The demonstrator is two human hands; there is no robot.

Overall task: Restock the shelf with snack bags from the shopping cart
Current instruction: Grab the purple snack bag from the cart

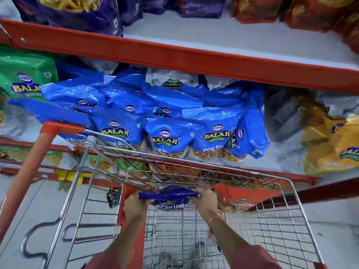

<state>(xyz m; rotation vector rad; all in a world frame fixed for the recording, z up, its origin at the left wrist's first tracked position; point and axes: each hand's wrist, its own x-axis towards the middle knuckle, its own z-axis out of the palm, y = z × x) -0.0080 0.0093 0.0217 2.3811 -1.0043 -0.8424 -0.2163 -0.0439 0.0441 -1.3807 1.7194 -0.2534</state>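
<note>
Inside the wire shopping cart point(297, 206) I hold a dark purple snack bag point(169, 199) by its top seam. My left hand point(135, 205) grips the bag's left end and my right hand point(206, 200) grips its right end. A red snack bag point(240, 197) leans in the cart just right of it. Above the cart, the middle shelf carries a heap of blue Balaji bags point(165, 121). The upper shelf point(233, 37) has a bare white stretch between purple bags point(77, 14) on the left and red bags point(310, 12) on the right.
The cart's orange handle point(29, 181) rises at the left. A green bag point(25, 74) sits at the middle shelf's left end and yellow bags point(330, 144) lie at its right. Orange shelf edges point(174, 55) jut toward me. Lower shelves with mixed packets show behind the cart.
</note>
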